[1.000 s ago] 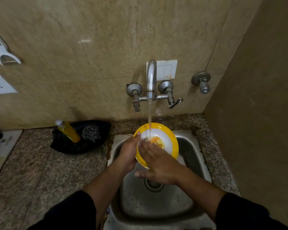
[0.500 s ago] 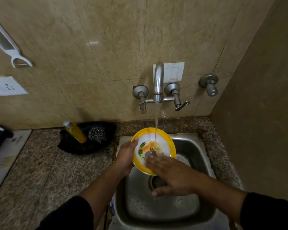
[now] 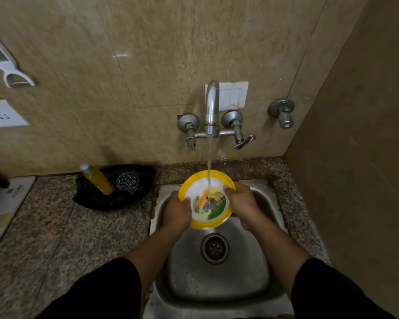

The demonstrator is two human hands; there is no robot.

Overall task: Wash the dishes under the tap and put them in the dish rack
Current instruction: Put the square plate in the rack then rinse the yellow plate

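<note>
**Plate held under the running tap, one hand on each side**

A round plate with a yellow rim, a white well and a coloured picture in its middle (image 3: 217, 208) is held over the stainless steel sink (image 3: 217, 284), tilted with its face toward the camera. It sits above the back half of the basin, apart from the round drain (image 3: 214, 248) below it.

The left hand (image 3: 176, 212) grips the plate's left edge, thumb lying on the white inner face and fingers curled behind. The right hand (image 3: 242, 203) grips the right edge in the same way, its thumb hooked over the yellow rim. Both forearms come up from black sleeves (image 3: 106, 293).

A thin stream of water (image 3: 209, 162) falls from the curved metal tap (image 3: 212, 107) on the tiled wall and lands on the middle of the plate.

On the speckled granite desk (image 3: 55, 238) left of the sink lies a shallow black tray (image 3: 97, 201). In it stand a yellow bottle with a pale cap (image 3: 98, 179), leaning left, and just beside it what looks like a steel wool scourer (image 3: 127, 183).

On the wall are a white switch plate (image 3: 234, 95) behind the tap, a separate metal valve (image 3: 282, 112) to the right, and a white socket (image 3: 2, 113) at far left.
</note>
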